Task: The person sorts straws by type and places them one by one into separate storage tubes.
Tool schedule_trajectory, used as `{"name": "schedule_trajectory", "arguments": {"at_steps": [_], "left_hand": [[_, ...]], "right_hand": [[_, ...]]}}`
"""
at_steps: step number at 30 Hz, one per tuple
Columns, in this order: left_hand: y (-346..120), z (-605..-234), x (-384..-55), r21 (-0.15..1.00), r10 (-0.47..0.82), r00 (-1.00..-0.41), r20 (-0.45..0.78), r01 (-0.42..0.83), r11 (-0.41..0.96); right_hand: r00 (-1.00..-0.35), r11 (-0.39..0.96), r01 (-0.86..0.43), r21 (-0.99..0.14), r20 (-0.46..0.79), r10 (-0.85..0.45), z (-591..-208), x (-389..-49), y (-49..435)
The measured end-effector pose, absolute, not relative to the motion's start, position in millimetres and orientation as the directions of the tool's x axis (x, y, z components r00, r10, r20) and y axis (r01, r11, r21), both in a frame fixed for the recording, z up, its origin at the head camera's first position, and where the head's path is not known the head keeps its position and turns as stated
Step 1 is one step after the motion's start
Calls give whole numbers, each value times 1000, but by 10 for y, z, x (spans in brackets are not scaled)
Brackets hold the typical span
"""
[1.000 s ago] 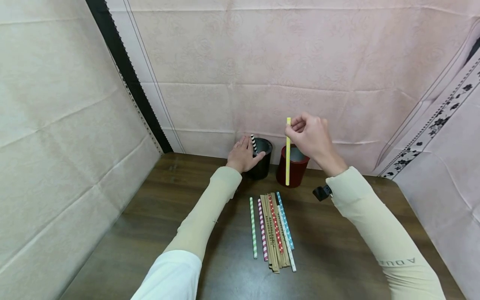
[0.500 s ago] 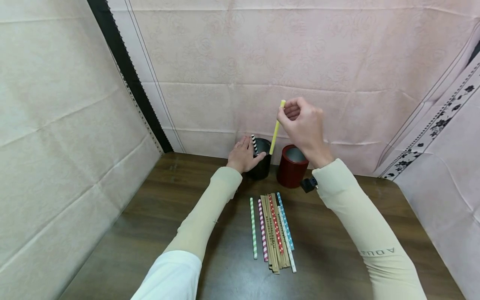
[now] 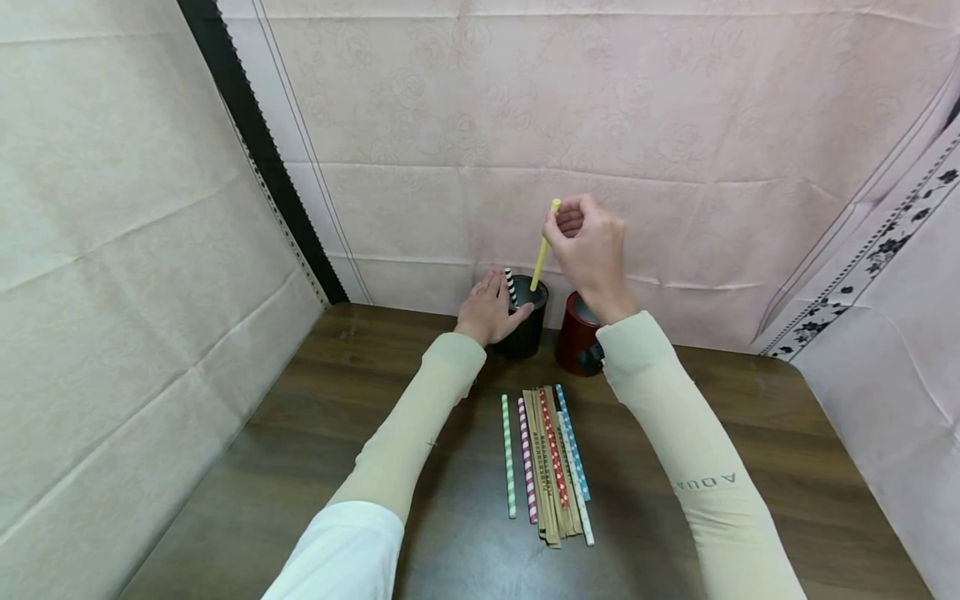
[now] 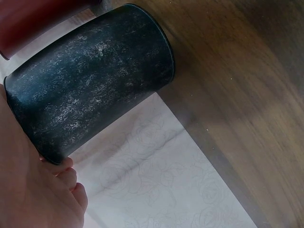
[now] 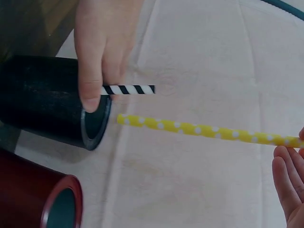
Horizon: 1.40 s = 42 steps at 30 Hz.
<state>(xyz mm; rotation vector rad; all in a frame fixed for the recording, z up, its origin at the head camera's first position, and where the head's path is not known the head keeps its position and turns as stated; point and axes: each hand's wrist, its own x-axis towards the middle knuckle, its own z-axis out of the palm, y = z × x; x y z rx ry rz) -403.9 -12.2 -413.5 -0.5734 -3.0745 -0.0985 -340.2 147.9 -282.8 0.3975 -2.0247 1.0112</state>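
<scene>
In the head view my left hand holds the rim of a black cup, thumb on the near side of the mouth. A black-and-white striped straw stands in that cup, beside the left fingers. My right hand pinches a yellow straw with white dots by its upper end. This straw slants down, and the right wrist view shows its lower end just outside the mouth of the black cup. The left wrist view shows the upright side of the black cup and the left fingers at its rim.
A red cup stands right of the black one, partly behind the right wrist. Nearer on the wooden table lie a green striped straw, a pink striped straw and several brown, red, blue and white ones. A cloth wall rises behind the cups.
My right hand has carried the yellow straw up and left, from in front of the red cup to above the black cup's mouth. The straw now tilts. My left hand stays put.
</scene>
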Motion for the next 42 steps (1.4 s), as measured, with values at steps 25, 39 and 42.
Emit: {"name": "schedule_trajectory", "arguments": {"at_steps": [25,39,42], "left_hand": [[-122,-4137,-4048,52,362,-932,12,362,931],[-103,-4144,-4084,44,361,-932,-19,360,932],[-111,-4139,-4067,43,363,-932,-1,363,931]], "right_hand": [[-781,743,-394,-541,623,40,-3180,-3390,1885],[-917,848,-285,-447,384,-106,-3248,-2990,2116],[-931,855,-290,-430,333,-149,-3290,-2935,2126]]}}
